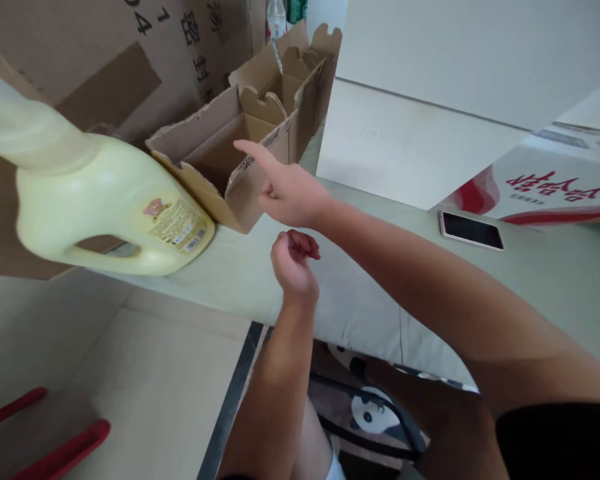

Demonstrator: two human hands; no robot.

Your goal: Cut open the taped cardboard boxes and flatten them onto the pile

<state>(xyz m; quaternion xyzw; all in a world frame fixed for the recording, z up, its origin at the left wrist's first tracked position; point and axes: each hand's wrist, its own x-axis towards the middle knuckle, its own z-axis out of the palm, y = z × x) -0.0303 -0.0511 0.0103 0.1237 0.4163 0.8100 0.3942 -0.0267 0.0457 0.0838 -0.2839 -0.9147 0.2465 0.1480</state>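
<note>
My right hand point(294, 192) is over the near edge of an open cardboard box point(253, 200). One finger stretches out above the box opening, the others are bent, and nothing shows in the hand. Just below it is my left hand point(296, 267), turned palm up with its fingers curled in; I see no object in it. Left of the box stands a large pale yellow jug point(125, 193) with a handle and a printed label. It is close to the box's left corner.
More open boxes point(300, 77) run in a row behind. A big printed carton point(110, 73) stands at the back left, a white box point(390, 143) at centre right. A phone point(473, 230) lies on the pale tabletop point(350, 267). Red handles point(65, 453) show lower left.
</note>
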